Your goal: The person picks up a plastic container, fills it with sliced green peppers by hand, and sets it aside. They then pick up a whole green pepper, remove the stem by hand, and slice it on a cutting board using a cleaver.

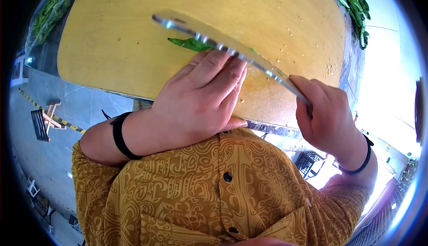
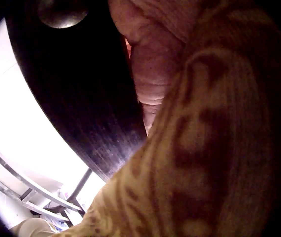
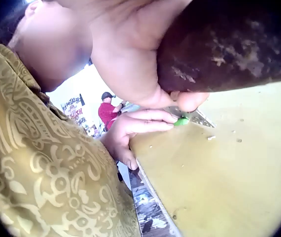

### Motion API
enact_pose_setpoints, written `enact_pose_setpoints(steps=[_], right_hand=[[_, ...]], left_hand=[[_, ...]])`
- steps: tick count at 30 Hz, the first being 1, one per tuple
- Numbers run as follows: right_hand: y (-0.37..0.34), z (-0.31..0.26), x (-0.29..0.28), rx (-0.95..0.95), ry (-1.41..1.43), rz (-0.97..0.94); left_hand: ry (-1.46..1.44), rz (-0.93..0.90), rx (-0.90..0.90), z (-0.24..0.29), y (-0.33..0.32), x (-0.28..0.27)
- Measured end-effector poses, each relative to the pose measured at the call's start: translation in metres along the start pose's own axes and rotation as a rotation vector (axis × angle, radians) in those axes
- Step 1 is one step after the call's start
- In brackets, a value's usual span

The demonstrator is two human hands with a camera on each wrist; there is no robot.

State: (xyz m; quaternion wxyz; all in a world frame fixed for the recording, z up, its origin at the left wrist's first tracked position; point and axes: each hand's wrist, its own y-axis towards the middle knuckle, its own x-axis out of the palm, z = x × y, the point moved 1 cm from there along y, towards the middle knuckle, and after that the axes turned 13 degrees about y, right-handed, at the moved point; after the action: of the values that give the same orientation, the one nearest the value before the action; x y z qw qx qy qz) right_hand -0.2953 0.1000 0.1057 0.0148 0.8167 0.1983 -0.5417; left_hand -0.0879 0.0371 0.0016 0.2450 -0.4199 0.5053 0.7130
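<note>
On a yellow cutting board [image 1: 133, 5] lies a green chili pepper [image 1: 189, 44], its pointed end sticking out leftward. My left hand [image 1: 196, 88] presses it down with nearly straight fingers; the right wrist view shows the cut green end [image 3: 181, 121] at those fingertips, the thumb apart near the board's edge. My right hand [image 1: 325, 112] grips a broad-bladed kitchen knife [image 1: 223, 45]. Its blade slants across the pepper, right beside the left fingertips. The worn dark handle [image 3: 219, 49] fills the upper right wrist view. Skin of the left hand [image 2: 153, 64] shows beside a patterned sleeve.
Several green peppers [image 1: 354, 5] are heaped at the far right. A clear bag of cut greens [image 1: 51, 14] sits at the far left. Pale seeds [image 1: 330, 70] dot the board's right side. A person in red [image 3: 108, 111] stands in the background.
</note>
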Motion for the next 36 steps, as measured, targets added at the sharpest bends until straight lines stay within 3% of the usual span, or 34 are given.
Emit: enact_pose_setpoints(steps=[10,25,36], right_hand=[[0.004,0.001,0.006,0.024,0.099,0.131],[-0.003,-0.013,0.003,-0.011,0.021,0.069],[0.007,-0.015,-0.003,0.106,-0.022,-0.026]], left_hand=[[-0.070,-0.048,-0.040,0.002,0.001,-0.004],[-0.069,-0.041,-0.018,0.002,-0.001,-0.004],[-0.020,-0.018,-0.054,0.006,-0.001,-0.001]])
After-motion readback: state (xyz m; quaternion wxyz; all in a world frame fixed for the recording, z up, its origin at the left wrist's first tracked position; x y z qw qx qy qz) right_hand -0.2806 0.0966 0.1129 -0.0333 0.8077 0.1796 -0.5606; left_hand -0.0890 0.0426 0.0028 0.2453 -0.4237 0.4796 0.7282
